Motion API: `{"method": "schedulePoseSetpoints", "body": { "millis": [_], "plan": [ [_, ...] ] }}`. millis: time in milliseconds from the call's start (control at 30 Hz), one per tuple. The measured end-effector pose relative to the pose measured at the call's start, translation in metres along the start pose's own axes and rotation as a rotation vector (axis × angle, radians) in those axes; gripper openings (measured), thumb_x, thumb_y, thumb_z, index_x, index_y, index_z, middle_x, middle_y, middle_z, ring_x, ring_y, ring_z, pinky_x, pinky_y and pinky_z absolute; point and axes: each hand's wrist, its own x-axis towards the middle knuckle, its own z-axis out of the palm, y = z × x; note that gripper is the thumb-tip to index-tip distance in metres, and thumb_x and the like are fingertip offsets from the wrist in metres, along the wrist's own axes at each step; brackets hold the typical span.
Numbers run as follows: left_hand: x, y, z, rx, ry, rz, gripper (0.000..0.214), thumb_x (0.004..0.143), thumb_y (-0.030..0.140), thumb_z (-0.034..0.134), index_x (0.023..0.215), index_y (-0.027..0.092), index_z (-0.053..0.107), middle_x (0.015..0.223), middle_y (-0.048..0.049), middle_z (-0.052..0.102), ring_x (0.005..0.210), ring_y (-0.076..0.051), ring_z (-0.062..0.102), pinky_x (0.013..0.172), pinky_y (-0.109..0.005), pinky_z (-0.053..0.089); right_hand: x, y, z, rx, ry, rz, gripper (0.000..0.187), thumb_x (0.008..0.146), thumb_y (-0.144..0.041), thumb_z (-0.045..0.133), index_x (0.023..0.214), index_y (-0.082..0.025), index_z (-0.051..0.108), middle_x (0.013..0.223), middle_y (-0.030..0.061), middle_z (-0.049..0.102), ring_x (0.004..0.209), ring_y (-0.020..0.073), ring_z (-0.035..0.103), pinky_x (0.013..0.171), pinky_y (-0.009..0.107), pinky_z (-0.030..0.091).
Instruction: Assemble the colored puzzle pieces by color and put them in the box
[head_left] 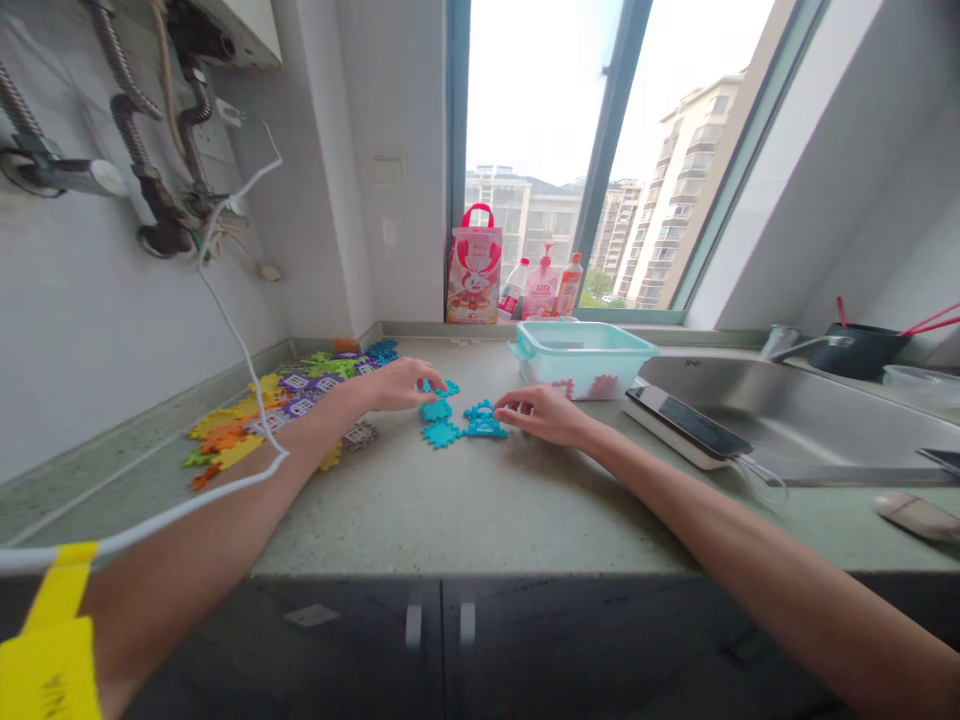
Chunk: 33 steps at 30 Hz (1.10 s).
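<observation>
My left hand (405, 384) is over the counter, its fingers bent down onto a blue interlocking puzzle piece (451, 387) and closed on its edge. Just below it lie two more flat blue pieces, the middle piece (436, 410) and the lower piece (441, 434), with toothed edges. My right hand (544, 415) rests low beside a blue piece with cut-out openings (484, 420). Its fingers are loosely bent and somewhat apart, with the tips at that piece's right edge; no piece shows inside the hand.
A heap of coloured puzzle pieces (300, 395) lies on the left, partly behind my left forearm. A clear teal box (589, 350) holds red pieces. Beside the steel sink (795, 410) a phone (688, 422) lies on a white block. A white cable (225, 290) crosses my left arm.
</observation>
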Motion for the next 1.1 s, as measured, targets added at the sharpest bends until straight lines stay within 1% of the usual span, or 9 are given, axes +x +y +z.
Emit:
{"method": "schedulePoseSetpoints", "body": {
  "millis": [100,200,333,533,600,800,900,967,1100],
  "plan": [
    [-0.006,0.003,-0.005,0.017,-0.059,-0.082,0.038,0.079,0.05,0.08,0.107,0.025,0.083,0.103,-0.0039,0.078,0.085,-0.02,0.069,0.074,-0.026,0.048,-0.001,0.002,-0.003,-0.021,0.029,0.027,0.051,0.101,-0.059,0.055,0.103,-0.015,0.082,0.068,0.0034,0.07,0.06,0.0148,0.059,0.059,0.025,0.04],
    [-0.005,0.007,-0.001,0.022,-0.098,-0.16,0.045,0.071,0.054,0.086,0.105,0.024,0.083,0.1,-0.0045,0.079,0.084,-0.021,0.07,0.071,-0.026,0.048,-0.001,0.004,-0.003,-0.002,0.03,0.051,0.051,0.101,-0.059,0.054,0.103,-0.016,0.081,0.068,0.0032,0.071,0.058,0.0156,0.062,0.059,0.026,0.041],
    [-0.001,0.0,0.01,-0.008,-0.072,-0.215,0.044,0.071,0.052,0.085,0.105,0.024,0.083,0.1,-0.0063,0.08,0.087,-0.022,0.072,0.072,-0.026,0.051,0.0,0.005,-0.002,0.024,0.035,0.053,0.049,0.1,-0.058,0.056,0.103,-0.017,0.081,0.072,0.004,0.074,0.058,0.0158,0.064,0.059,0.026,0.043],
    [0.006,-0.011,0.026,-0.061,-0.033,-0.273,0.054,0.064,0.041,0.083,0.113,0.018,0.078,0.112,-0.0108,0.078,0.098,-0.026,0.074,0.075,-0.026,0.054,-0.001,0.0,-0.002,0.04,0.013,0.029,0.043,0.099,-0.052,0.059,0.105,-0.016,0.081,0.071,0.0036,0.074,0.06,0.0154,0.064,0.06,0.025,0.045],
    [0.006,-0.008,0.026,-0.063,-0.045,-0.277,0.053,0.064,0.041,0.082,0.112,0.017,0.079,0.111,-0.0105,0.079,0.099,-0.027,0.074,0.077,-0.027,0.055,-0.001,-0.002,-0.002,0.054,0.005,0.018,0.041,0.099,-0.049,0.06,0.106,-0.016,0.081,0.073,0.004,0.074,0.06,0.015,0.065,0.06,0.025,0.046],
    [0.002,0.005,0.023,0.043,-0.038,-0.249,0.038,0.065,0.039,0.078,0.098,0.019,0.08,0.092,-0.006,0.079,0.081,-0.024,0.071,0.069,-0.028,0.051,-0.001,-0.003,-0.003,0.066,0.034,0.003,0.038,0.098,-0.048,0.061,0.106,-0.017,0.081,0.074,0.0041,0.075,0.059,0.0146,0.064,0.059,0.025,0.046],
    [0.003,0.002,0.025,0.072,0.04,-0.221,0.045,0.062,0.038,0.08,0.103,0.019,0.077,0.1,-0.008,0.078,0.088,-0.025,0.07,0.072,-0.029,0.051,-0.001,-0.002,-0.004,0.066,0.041,0.002,0.037,0.098,-0.046,0.061,0.108,-0.017,0.081,0.077,0.0046,0.076,0.059,0.0144,0.064,0.06,0.025,0.046],
    [0.004,-0.002,0.027,0.056,0.071,-0.183,0.044,0.064,0.036,0.079,0.104,0.019,0.074,0.102,-0.0081,0.077,0.089,-0.025,0.069,0.073,-0.03,0.051,-0.001,-0.001,-0.003,0.054,0.052,-0.006,0.035,0.098,-0.043,0.061,0.107,-0.017,0.081,0.078,0.0045,0.076,0.06,0.0143,0.064,0.06,0.025,0.046],
    [0.006,-0.006,0.027,-0.095,0.026,-0.144,0.034,0.072,0.04,0.075,0.099,0.019,0.069,0.092,-0.0044,0.075,0.083,-0.023,0.068,0.069,-0.028,0.049,0.0,0.002,-0.002,0.041,0.076,-0.015,0.031,0.097,-0.039,0.062,0.108,-0.018,0.081,0.083,0.0047,0.077,0.061,0.0136,0.065,0.062,0.025,0.048]
  ]
}}
